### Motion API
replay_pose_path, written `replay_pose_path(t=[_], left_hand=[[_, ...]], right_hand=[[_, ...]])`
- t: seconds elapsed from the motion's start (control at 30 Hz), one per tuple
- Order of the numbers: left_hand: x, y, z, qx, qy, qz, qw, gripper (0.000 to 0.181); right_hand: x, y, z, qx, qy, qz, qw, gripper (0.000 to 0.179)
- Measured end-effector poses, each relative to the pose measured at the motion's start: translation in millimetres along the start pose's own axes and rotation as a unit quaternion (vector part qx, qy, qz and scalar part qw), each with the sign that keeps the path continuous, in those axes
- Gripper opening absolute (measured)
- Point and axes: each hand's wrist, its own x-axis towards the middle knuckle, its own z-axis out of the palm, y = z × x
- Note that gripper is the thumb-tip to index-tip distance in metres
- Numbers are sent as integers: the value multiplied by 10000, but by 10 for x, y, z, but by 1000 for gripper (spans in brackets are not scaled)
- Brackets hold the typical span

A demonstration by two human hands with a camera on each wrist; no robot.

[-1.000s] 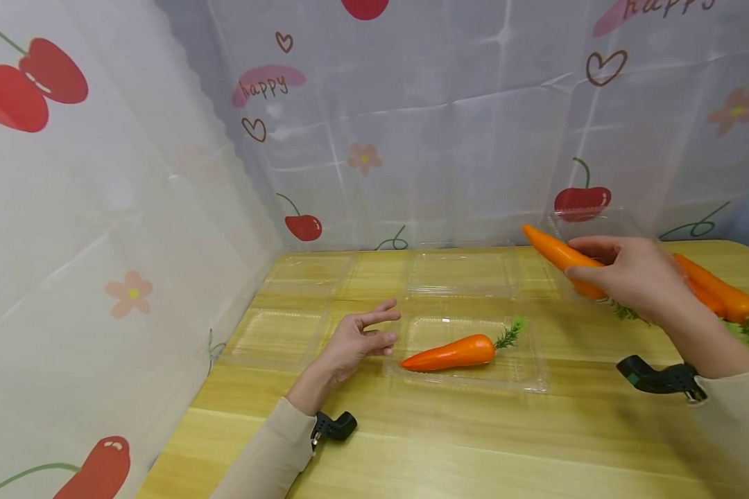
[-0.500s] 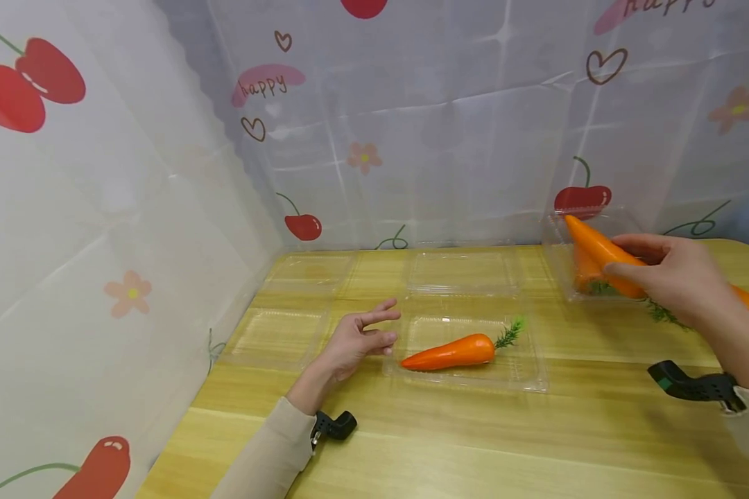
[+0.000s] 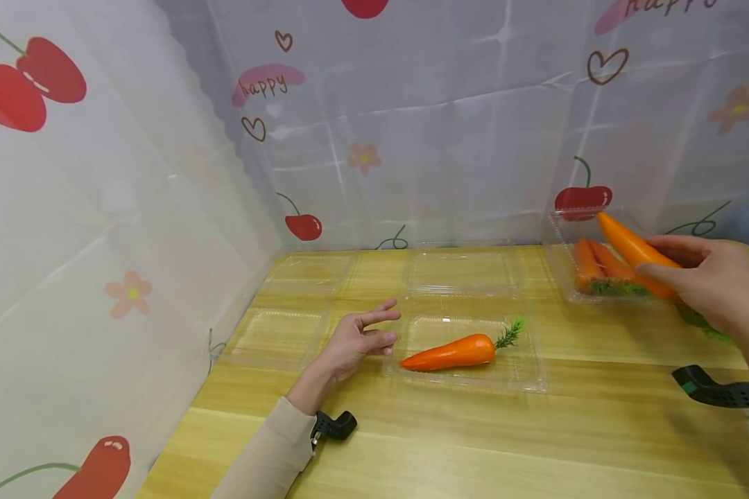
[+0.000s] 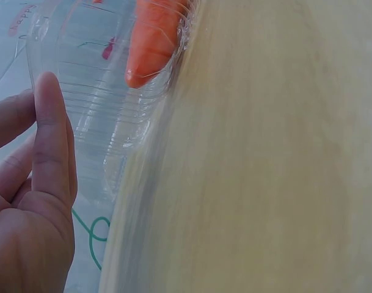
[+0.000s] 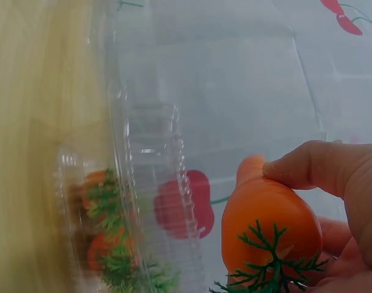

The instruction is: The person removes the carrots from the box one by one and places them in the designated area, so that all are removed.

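My right hand (image 3: 718, 277) grips an orange carrot (image 3: 630, 246) with thumb and fingers. The carrot is tilted, tip up and to the left, in front of the back right clear container. Its green top shows in the right wrist view, where the carrot body (image 5: 271, 220) sits between thumb and fingers. Another carrot (image 3: 455, 353) with a green top lies in the front middle clear container (image 3: 530, 378). Beside that container's left edge, my left hand (image 3: 352, 343) has its fingers extended. Those fingers (image 4: 49, 134) appear near the container wall; contact cannot be told.
The back right container (image 3: 558, 239) has its lid raised and carrots (image 3: 589, 267) inside. More clear containers stand at back middle (image 3: 462, 294), left (image 3: 274, 362) and back left (image 3: 308, 258). A printed sheet (image 3: 449, 138) rises behind the wooden table (image 3: 474, 443).
My right hand has moved to the right with the carrot, showing more of the carrots inside the back right container. My left hand and the carrot in front of it have stayed put.
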Motion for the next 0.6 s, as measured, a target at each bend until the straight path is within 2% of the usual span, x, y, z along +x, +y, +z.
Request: replay_pose_path(t=[0.13,0.23,0.27,0.37,0.5,0.6], left_hand=[[9,0,4,-15,-30,-1,10000,51],[15,-4,2,-37,-33,12,10000,51],[16,-5,0,-42,-29,16,10000,51],[20,-2,-3,-49,-31,22,10000,51],[24,13,2,-47,-65,25,10000,52],[25,22,3,-51,-80,6,10000,52]], right_hand=[[83,245,15,183,131,118,9997,69],[233,547,61,246,310,244,9989,72],[276,646,65,374,348,232,9984,72],[425,941,78,313,631,237,9972,67],[508,1171,43,403,844,184,9954,61],[523,1244,16,689,936,79,9932,58]])
